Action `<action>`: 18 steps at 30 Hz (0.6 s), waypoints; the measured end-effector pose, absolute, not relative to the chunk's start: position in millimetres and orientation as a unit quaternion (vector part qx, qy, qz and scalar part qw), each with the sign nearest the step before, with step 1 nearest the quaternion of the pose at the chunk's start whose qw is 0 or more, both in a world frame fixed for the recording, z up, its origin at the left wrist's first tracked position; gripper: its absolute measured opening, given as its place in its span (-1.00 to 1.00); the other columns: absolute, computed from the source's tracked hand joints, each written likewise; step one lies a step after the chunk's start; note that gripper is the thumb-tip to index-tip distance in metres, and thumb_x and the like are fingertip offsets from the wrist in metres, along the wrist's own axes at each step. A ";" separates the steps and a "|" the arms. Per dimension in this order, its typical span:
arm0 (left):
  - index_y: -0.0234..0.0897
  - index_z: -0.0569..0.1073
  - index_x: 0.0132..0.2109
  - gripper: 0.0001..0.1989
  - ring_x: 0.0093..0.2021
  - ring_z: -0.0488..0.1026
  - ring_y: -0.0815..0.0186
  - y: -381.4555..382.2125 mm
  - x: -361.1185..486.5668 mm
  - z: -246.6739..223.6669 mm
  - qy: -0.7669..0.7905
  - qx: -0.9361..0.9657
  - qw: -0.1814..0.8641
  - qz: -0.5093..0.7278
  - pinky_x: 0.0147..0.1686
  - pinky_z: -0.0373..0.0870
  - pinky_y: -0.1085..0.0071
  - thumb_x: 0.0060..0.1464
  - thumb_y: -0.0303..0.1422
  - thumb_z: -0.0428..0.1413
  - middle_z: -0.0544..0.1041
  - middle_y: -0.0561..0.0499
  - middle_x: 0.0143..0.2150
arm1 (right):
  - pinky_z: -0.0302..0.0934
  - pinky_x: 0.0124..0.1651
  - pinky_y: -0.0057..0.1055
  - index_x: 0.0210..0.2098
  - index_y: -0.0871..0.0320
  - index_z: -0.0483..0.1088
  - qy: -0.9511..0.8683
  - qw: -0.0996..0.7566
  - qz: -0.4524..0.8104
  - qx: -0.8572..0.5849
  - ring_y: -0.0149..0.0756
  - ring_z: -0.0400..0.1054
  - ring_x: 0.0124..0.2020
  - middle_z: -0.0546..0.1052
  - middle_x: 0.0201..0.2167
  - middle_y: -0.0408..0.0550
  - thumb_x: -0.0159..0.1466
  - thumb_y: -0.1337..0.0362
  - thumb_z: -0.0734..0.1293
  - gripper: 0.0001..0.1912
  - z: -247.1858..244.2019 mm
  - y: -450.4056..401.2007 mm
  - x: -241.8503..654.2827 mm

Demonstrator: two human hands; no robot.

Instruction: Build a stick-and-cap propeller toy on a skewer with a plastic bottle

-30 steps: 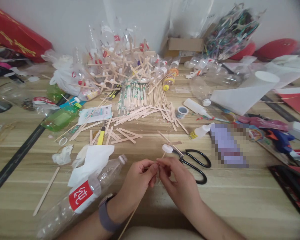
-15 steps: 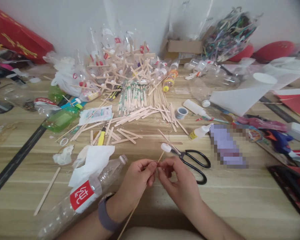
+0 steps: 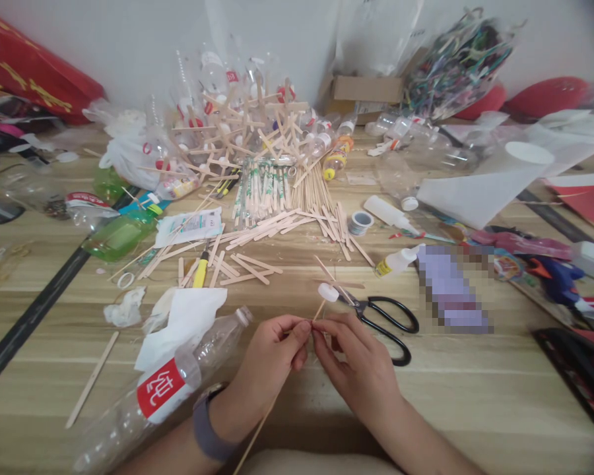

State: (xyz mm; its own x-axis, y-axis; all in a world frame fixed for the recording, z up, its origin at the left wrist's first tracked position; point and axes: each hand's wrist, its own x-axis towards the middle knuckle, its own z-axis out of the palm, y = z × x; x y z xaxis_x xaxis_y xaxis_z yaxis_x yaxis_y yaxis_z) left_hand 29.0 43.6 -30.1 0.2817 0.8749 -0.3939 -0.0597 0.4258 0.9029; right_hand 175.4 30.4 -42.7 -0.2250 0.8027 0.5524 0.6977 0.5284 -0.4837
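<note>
Pale wood makes up the thin stick [image 3: 254, 442] in the lower middle of the frame, which slants from the bottom edge up through the left hand [image 3: 276, 349]. At its upper end, near the centre of the frame, is a white cap [image 3: 328, 292]. The left hand pinches the stick between thumb and forefinger, the other fingers curled under; a grey-purple band [image 3: 210, 425] circles that wrist. The right hand [image 3: 359, 359] comes in from the right, thumb and forefinger close together just beside the stick; whether something fine is caught between them, I cannot tell.

Just beyond the right hand, black-handled scissors [image 3: 360, 307] lie on the wooden surface [image 3: 475, 396], a second stick [image 3: 327, 272] slanting across their blades. At lower left, a clear plastic bottle [image 3: 161, 390] with a red label lies on its side, neck towards the hands, and white paper [image 3: 191, 316] is next to it.

Across the middle of the frame, flat sticks [image 3: 250, 267] lie scattered near a yellow-handled tool [image 3: 201, 270]. Farther up, green-and-white wrapped sticks [image 3: 262, 185] lie alongside a bundle of skewers [image 3: 311, 191].
</note>
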 end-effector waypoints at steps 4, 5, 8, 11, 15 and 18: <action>-0.26 0.29 -0.55 -0.62 -0.62 0.09 0.45 43.6 29.1 -28.5 0.502 0.442 0.666 0.331 -0.55 0.00 0.45 0.11 -0.12 0.06 0.21 0.20 -0.69 | 0.26 -0.46 -0.47 -0.22 0.19 0.42 -0.788 0.385 0.036 -0.479 -0.42 0.34 -0.55 0.53 -0.38 -0.05 0.32 0.40 0.25 -0.89 -41.2 30.0 175.2; -0.26 0.30 -0.54 -0.63 -0.62 0.10 0.45 43.5 29.2 -28.0 0.505 0.447 0.661 0.328 -0.55 0.01 0.45 0.11 -0.12 0.06 0.21 0.19 -0.69 | 0.25 -0.47 -0.47 -0.22 0.20 0.42 -0.791 0.380 0.025 -0.479 -0.42 0.34 -0.56 0.53 -0.39 -0.05 0.33 0.40 0.25 -0.89 -40.7 29.6 175.0; -0.27 0.32 -0.52 -0.63 -0.62 0.13 0.43 43.0 29.6 -26.7 0.515 0.459 0.649 0.321 -0.55 0.03 0.45 0.11 -0.12 0.05 0.23 0.18 -0.68 | 0.22 -0.46 -0.44 -0.25 0.20 0.43 -0.798 0.363 -0.017 -0.480 -0.39 0.35 -0.55 0.54 -0.42 -0.06 0.34 0.39 0.23 -0.87 -39.3 28.6 174.3; -0.28 0.35 -0.50 -0.65 -0.61 0.14 0.43 42.5 30.0 -26.2 0.520 0.467 0.643 0.313 -0.55 0.04 0.46 0.11 -0.12 0.05 0.23 0.18 -0.68 | 0.18 -0.46 -0.41 -0.32 0.17 0.42 -0.799 0.351 -0.051 -0.487 -0.37 0.35 -0.55 0.51 -0.49 -0.09 0.36 0.35 0.21 -0.83 -38.8 29.0 174.2; -0.27 0.34 -0.51 -0.63 -0.62 0.11 0.44 42.8 30.0 -25.8 0.514 0.464 0.650 0.312 -0.57 0.00 0.46 0.10 -0.10 0.06 0.22 0.19 -0.68 | 0.16 -0.50 -0.42 -0.40 0.15 0.37 -0.790 0.350 -0.049 -0.501 -0.37 0.32 -0.59 0.44 -0.57 -0.13 0.37 0.32 0.17 -0.75 -39.8 32.0 174.3; -0.28 0.34 -0.50 -0.63 -0.64 0.07 0.46 42.9 29.5 -25.3 0.503 0.455 0.665 0.314 -0.58 -0.03 0.46 0.09 -0.09 0.06 0.22 0.20 -0.69 | 0.21 -0.49 -0.46 -0.39 0.16 0.35 -0.781 0.372 -0.006 -0.501 -0.40 0.34 -0.57 0.44 -0.54 -0.12 0.34 0.36 0.18 -0.81 -41.4 33.2 174.3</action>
